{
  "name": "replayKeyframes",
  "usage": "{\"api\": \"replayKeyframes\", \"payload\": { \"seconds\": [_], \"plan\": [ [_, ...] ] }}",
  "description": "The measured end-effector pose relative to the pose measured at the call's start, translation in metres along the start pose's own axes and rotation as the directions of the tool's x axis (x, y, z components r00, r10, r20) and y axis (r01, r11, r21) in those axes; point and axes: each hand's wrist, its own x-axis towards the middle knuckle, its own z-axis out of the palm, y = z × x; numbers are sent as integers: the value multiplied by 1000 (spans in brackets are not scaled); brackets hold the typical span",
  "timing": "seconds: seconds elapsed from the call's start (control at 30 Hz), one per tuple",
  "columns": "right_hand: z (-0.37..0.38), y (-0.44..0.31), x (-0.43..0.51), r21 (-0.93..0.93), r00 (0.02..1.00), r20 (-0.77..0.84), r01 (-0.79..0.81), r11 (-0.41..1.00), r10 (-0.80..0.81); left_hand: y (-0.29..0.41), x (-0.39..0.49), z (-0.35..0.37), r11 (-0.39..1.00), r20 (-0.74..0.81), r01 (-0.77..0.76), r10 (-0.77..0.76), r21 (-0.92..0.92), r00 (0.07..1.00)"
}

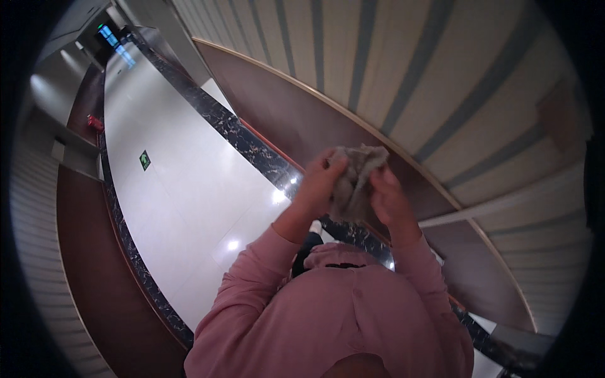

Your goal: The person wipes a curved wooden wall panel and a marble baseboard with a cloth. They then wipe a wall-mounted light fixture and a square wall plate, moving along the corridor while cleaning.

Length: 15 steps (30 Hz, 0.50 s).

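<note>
A crumpled grey-brown cloth (355,182) is held up in front of my chest, between both hands. My left hand (321,177) grips its left edge, with the thumb lying over the fabric. At the opposite edge, my right hand (388,191) pinches the cloth; its fingers are slightly blurred. Folds hide some of the fingertips. Behind the cloth is the lower wall panel (293,113), brown and smooth, topped by a thin light trim rail (326,97).
A striped wall (364,56) rises on the right. Glossy pale floor (189,189) with a dark marbled border (222,123) runs down the corridor. A green arrow floor sign (144,160) lies left; a red object (95,123) stands by the far-left wall.
</note>
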Motion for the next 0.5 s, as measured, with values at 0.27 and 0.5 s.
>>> {"api": "replayKeyframes", "payload": {
  "seconds": [0.27, 0.5],
  "plan": [
    [-2, 21, -4, -19, 977, -54, -207, 978, 205, -2, -11, -34, 990, 74, 87, -79, -113, 994],
    [16, 39, 15, 150, 971, -101, -199, 968, 216, 27, -7, -72, 995, 57, 63, -59, -77, 997]
  ]
}}
